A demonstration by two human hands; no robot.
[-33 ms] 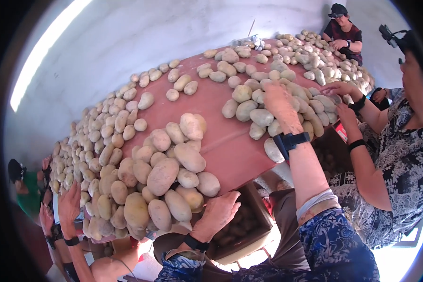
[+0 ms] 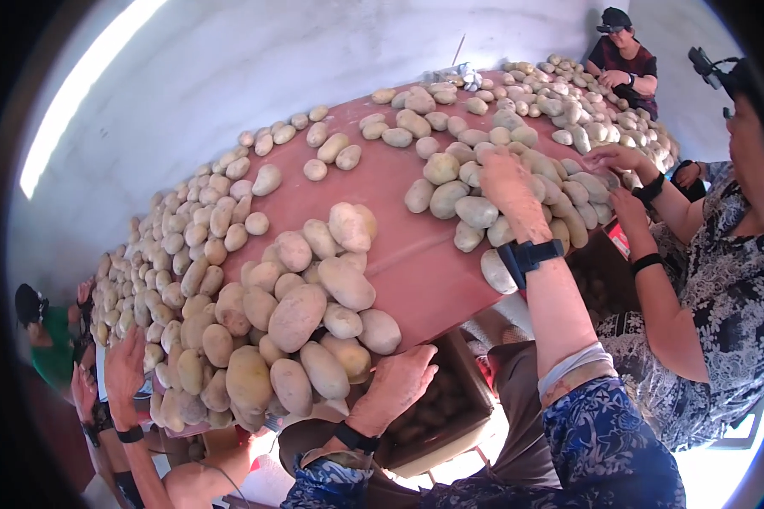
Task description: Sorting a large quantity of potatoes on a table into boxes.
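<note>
Nothing is shifting since the earlier frame. The right hand (image 2: 508,182) is lying flat, fingers spread, on the far potato heap (image 2: 484,170). The left hand (image 2: 396,382) is curling loosely, gripping nothing, at the table edge (image 2: 433,318), just right of the near pile (image 2: 306,327), which is closer to it.

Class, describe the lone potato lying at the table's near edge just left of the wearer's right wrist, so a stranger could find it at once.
Start at the long reddish-brown table heaped with pale potatoes. Follow its near edge to the right hand with a black wrist strap. Just left of that strap lies one oval pale potato, alone at the edge, apart from the heap above.
</note>
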